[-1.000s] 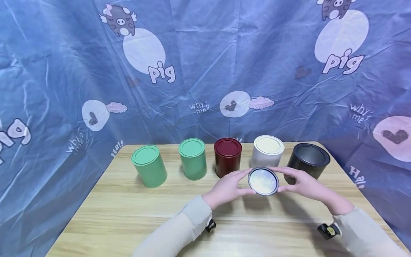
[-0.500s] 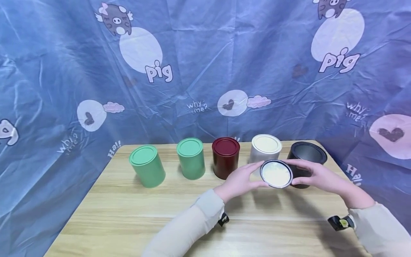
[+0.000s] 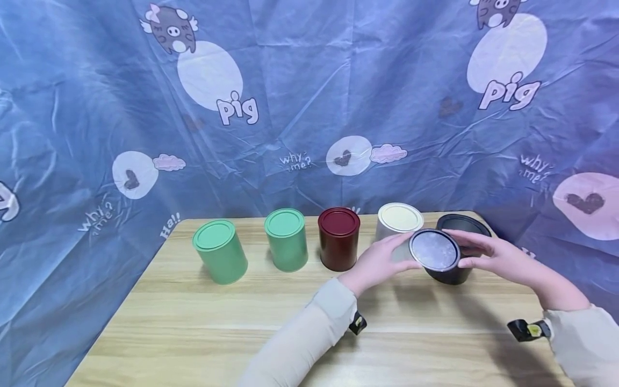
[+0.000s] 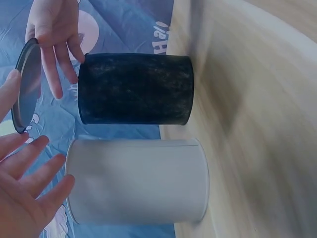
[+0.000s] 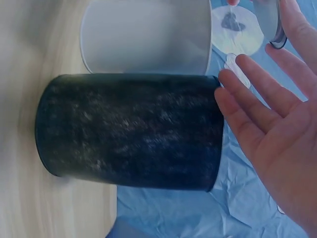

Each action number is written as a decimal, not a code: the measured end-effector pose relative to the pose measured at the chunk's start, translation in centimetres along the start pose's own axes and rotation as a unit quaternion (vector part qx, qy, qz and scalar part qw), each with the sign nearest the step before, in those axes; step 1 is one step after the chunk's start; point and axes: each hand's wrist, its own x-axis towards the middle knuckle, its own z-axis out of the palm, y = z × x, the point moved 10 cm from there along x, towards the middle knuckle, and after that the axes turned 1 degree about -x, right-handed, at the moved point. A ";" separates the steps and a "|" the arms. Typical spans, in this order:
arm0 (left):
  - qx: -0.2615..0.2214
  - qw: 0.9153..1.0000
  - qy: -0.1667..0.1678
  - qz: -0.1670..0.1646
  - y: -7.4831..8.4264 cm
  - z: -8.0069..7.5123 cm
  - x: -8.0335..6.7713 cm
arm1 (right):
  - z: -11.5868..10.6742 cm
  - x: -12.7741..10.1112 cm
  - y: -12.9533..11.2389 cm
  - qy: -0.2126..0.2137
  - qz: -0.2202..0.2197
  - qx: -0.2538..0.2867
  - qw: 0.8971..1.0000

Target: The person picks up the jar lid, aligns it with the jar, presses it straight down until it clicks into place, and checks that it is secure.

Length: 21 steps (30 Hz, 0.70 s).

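Note:
A round lid [image 3: 434,250] with a dark rim and a shiny grey face is held up between both hands, tilted toward the head camera. My left hand [image 3: 379,260] pinches its left edge between thumb and fingers, and my right hand [image 3: 503,255] pinches the right edge. Behind and partly below the lid stands a black can [image 3: 450,276] with an open top. The left wrist view shows the lid [image 4: 29,84] apart from the can, beyond its top rim. In the right wrist view, the outer fingers of the right hand [image 5: 292,148] are by the rim of the black can [image 5: 129,131].
A white can [image 3: 399,217] stands just left of the black one. Further left in the row are a dark red can [image 3: 340,247] and two green cans [image 3: 286,247], all lidded. The wooden table [image 3: 208,333] ends at a blue printed curtain [image 3: 271,183].
Both hands have moved the lid to the right and up in the view, from before the white can to before the black can. The lid has tilted, its face now darker grey.

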 end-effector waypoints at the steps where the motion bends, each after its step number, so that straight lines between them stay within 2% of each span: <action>1: -0.003 1.000 0.000 0.003 0.2 0.0 0.1 | -0.3 -0.1 0.1 0.005 0.004 -0.008 1.000; 4: -0.011 1.000 -0.005 0.009 0.6 0.1 0.7 | -0.9 -0.2 0.2 0.019 0.009 -0.033 0.999; 13: 0.017 0.999 -0.029 0.015 1.0 -0.1 2.8 | -2.6 0.5 0.9 0.035 0.006 -0.065 0.997; 18: 0.029 0.999 -0.034 0.020 1.5 0.1 4.6 | -3.8 1.1 1.7 0.029 -0.002 -0.049 0.998; 21: 0.034 0.998 -0.047 0.015 1.8 0.5 5.4 | -4.4 1.0 2.7 0.022 0.011 -0.042 0.999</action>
